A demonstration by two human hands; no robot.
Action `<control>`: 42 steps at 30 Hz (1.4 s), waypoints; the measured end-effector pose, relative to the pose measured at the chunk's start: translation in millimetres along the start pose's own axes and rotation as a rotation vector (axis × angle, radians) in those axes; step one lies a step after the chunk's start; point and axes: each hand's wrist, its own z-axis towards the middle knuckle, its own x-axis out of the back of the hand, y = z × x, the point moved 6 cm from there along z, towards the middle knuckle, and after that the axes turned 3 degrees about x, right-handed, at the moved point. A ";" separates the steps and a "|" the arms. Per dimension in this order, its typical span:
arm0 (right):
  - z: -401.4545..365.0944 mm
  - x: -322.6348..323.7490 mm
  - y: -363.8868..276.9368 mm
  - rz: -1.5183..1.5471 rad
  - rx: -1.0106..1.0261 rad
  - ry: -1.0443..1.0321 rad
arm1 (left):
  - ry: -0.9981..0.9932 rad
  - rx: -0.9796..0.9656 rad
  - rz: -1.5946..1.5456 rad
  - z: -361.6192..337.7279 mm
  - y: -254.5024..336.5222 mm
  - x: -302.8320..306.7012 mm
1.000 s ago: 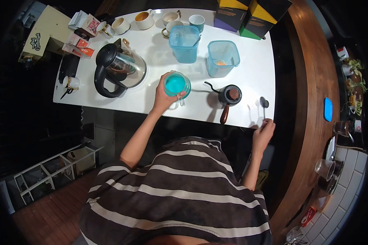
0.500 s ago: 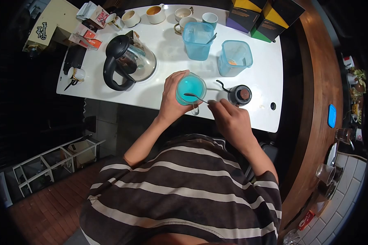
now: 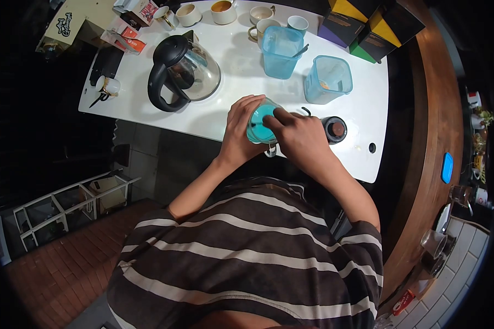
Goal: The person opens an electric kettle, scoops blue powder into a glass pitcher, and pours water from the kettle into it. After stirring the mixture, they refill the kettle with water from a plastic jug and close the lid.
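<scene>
A glass mug (image 3: pixel 263 122) with bright turquoise liquid is held near the front edge of the white table (image 3: pixel 203 127). My left hand (image 3: pixel 240 129) is wrapped round its left side. Over the mug's right rim, my right hand (image 3: pixel 300 134) has its fingers pinched together; the spoon they grip is mostly hidden, with its dark end in the liquid. Just right of that hand stands a black grinder-like pot (image 3: pixel 335 130) with a brown knob. Behind it is a blue translucent container (image 3: pixel 328 81) with a little orange stuff inside; another blue container (image 3: pixel 282 52) holds a spoon.
A black-handled glass kettle (image 3: pixel 195 74) stands at the left. Several cups, including a cream one (image 3: pixel 223 13), line the back edge. Dark boxes with coloured corners (image 3: pixel 368 33) occupy the back right. A small white cup (image 3: pixel 108 86) sits far left, and a wooden counter (image 3: pixel 429 109) runs along the right.
My right hand has moved over the mug, and the spoon has gone deeper into the liquid. The table and its objects appear shifted slightly right in the view.
</scene>
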 end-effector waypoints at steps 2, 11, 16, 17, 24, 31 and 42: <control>4.0 3.0 -0.4 -0.059 -0.011 0.027 | -0.010 0.020 -0.035 0.8 -0.6 -0.5; -1.5 -1.5 2.4 -0.005 -0.064 -0.198 | -0.024 0.047 -0.011 0.4 -3.9 -8.1; 3.7 -2.5 14.0 -0.033 -0.120 -0.010 | -0.034 0.074 -0.067 1.0 -4.2 -9.4; 2.5 -2.9 16.6 -0.062 -0.136 -0.040 | -0.040 0.092 -0.077 1.2 -4.8 -9.4; -0.2 -13.1 18.1 0.015 -0.126 -0.193 | -0.043 0.114 -0.067 -1.5 -7.8 -10.6; 2.6 -16.6 30.4 0.116 -0.239 -0.112 | -0.026 0.229 -0.159 -5.6 -21.0 -15.9; -36.7 41.3 141.3 0.005 -0.400 0.227 | -0.002 0.405 -0.344 -26.4 -81.0 -37.5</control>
